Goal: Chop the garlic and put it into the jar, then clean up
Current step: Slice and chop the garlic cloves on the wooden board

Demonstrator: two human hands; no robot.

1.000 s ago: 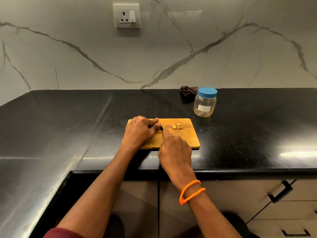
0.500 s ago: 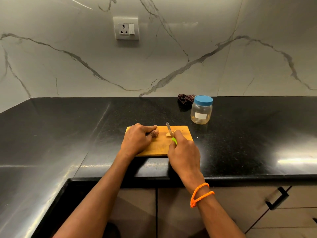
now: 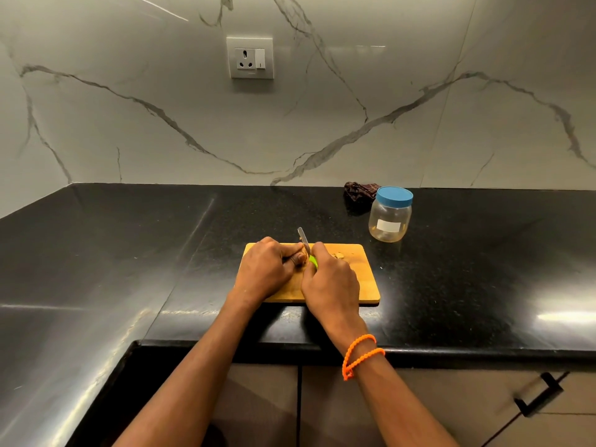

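**Garlic still under the knife, jar not yet opened**

I see the small pale garlic clove (image 3: pixel 302 253) on the rectangular wooden cutting board (image 3: pixel 361 285), near its far edge. My left hand (image 3: pixel 267 269) rests on the board with fingers curled, and the fingertips pinch the clove to hold it steady. My right hand (image 3: pixel 332 282) is closed around the green handle of a small knife with a short steel blade (image 3: pixel 303 239); the blade stands just beside the clove and points away from me. A few cut garlic pieces (image 3: pixel 339 255) lie on the board, just to the right of the right hand.

I judge the chopping is only partly done. The clear plastic jar with a blue lid (image 3: pixel 390 217) stands well apart, behind and to the right of the board, and its lid is on. So filling the jar and the cleaning are both left.

The board lies on a glossy black stone counter (image 3: pixel 129 253). A crumpled dark brown cloth (image 3: pixel 359 191) sits behind the jar, against the white marble wall (image 3: pixel 161 108), which carries a white socket with a switch (image 3: pixel 250 58).
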